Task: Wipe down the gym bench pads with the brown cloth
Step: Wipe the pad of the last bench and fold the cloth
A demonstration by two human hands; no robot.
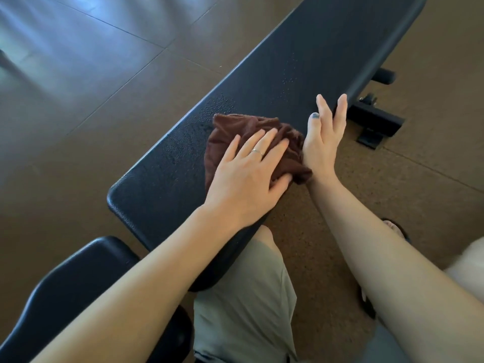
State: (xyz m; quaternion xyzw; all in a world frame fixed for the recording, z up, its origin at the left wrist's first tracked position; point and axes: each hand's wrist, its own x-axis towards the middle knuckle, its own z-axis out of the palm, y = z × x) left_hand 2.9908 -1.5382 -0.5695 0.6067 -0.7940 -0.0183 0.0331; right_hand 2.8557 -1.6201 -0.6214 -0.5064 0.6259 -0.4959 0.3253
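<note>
Pressing flat, fingers spread, the left hand [248, 176] pins the crumpled brown cloth [251, 132] mid-frame on the long black padded bench pad [301, 64]. Right hand [324, 134], open, braces the pad's edge. Droplets lie upper right along its long axis.

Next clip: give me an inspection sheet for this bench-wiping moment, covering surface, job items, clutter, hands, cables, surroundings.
Surface: long black bench pad, droplets visible beyond and left of the cloth.
Job's things: brown cloth bunched on the long pad; second pad at lower left.
Clutter: nothing seen.
Hands: left hand flat, pressing the cloth; right hand open against the pad's near edge.
Cables: nothing seen.
Surroundings: brown tiled floor; black bench frame below the pad.
</note>
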